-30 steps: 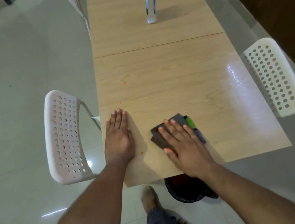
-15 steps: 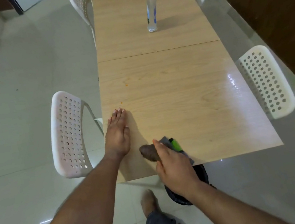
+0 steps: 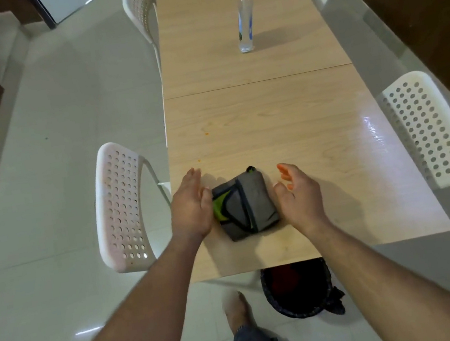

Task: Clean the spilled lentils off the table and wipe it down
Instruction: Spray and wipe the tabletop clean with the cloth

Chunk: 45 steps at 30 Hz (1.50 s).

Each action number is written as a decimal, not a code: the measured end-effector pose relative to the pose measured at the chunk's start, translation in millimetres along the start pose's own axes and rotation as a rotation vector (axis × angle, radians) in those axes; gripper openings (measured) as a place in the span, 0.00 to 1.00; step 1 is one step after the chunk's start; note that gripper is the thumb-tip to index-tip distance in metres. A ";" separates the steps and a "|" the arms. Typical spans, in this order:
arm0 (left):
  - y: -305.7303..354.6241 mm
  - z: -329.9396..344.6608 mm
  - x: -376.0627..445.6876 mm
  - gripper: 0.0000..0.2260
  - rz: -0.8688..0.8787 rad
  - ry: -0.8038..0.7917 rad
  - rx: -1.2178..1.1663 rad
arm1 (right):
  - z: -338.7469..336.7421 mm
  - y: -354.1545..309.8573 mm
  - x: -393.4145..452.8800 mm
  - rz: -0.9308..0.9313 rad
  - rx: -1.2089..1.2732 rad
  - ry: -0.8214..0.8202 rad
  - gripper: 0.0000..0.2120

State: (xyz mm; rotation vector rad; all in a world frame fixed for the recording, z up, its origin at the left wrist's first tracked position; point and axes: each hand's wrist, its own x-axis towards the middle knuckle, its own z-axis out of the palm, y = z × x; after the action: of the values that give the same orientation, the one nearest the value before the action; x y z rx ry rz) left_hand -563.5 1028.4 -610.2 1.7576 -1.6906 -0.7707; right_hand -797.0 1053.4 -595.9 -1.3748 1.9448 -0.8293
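Long light-wood table [image 3: 285, 130] is seen over pale glossy floor tiles; a seam crosses the top well beyond both hands. A folded grey cloth [image 3: 249, 205] with green trim lies flat near the table's near edge, between the hands. Left hand [image 3: 191, 205] is held with fingers straight, its palm side touching or just beside the cloth's left edge; exact contact cannot be told. Right hand [image 3: 298, 190] is held loosely open just right of the cloth, gripping nothing. A few orange lentils [image 3: 206, 133] are left on the wood beyond the left hand, close to the table's left edge. Bare tabletop is seen right of the right hand out to the right edge. A dark bin [image 3: 297, 289] sits on the floor under the near edge, below the right forearm. A clear bottle [image 3: 243, 12] stands upright far beyond the hands. White perforated chairs [image 3: 123, 208] flank both long edges.
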 end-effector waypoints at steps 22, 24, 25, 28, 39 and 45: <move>14.0 66.6 -88.3 0.30 0.021 -0.072 0.562 | 37.0 26.3 19.1 -0.352 -0.610 0.024 0.24; 4.7 60.6 -108.0 0.30 -0.006 -0.075 0.586 | 47.0 12.0 19.8 -0.415 -0.579 -0.025 0.23; 2.6 59.4 -108.5 0.31 -0.013 -0.073 0.597 | 54.0 5.1 21.7 -0.458 -0.556 -0.051 0.22; 3.3 59.5 -80.3 0.31 -0.016 -0.051 0.589 | 70.8 -8.9 34.2 -0.480 -0.538 -0.044 0.21; 16.5 79.4 -109.6 0.31 -0.266 0.122 0.494 | 77.9 -3.2 30.8 -0.475 -0.593 -0.003 0.21; 4.7 70.8 -133.2 0.31 -0.403 0.186 0.484 | 79.5 -5.5 26.7 -0.479 -0.627 -0.030 0.25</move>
State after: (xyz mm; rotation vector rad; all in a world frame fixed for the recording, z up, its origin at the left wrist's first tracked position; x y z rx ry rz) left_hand -623.5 1160.4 -651.9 2.4674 -1.4969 -0.3505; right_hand -739.8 1015.1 -644.1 -2.2650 1.9602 -0.3882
